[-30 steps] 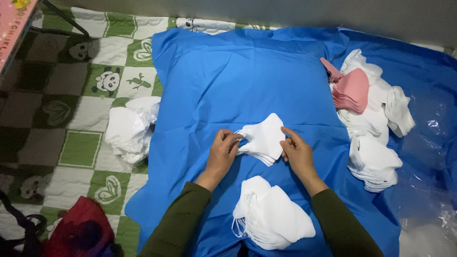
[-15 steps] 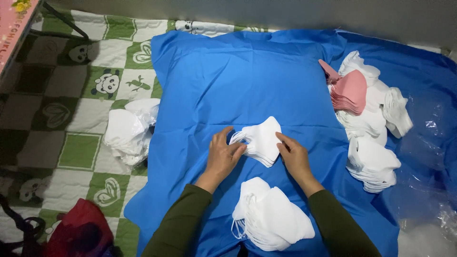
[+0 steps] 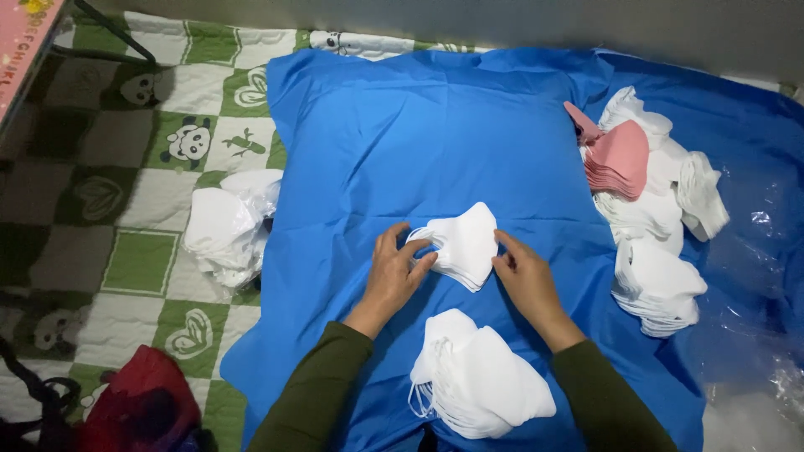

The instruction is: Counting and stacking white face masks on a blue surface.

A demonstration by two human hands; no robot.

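A small stack of folded white face masks (image 3: 461, 244) lies on a blue cloth (image 3: 435, 142). My left hand (image 3: 395, 272) pinches the stack's left edge and its ear loops. My right hand (image 3: 526, 278) presses fingertips against the stack's right edge. Close to me, between my forearms, sits a larger pile of white masks (image 3: 481, 377). Both sleeves are dark green.
A heap of white masks (image 3: 662, 251) topped by pink masks (image 3: 618, 157) lies at the right on the blue cloth. Another white mask pile (image 3: 228, 224) rests on the green checked quilt (image 3: 142, 259) at the left. A red bag (image 3: 142, 406) sits bottom left; clear plastic (image 3: 754, 335) at right.
Both hands have stayed on the small mask stack; it has shifted slightly toward the left and the fingers have tightened along its edges.
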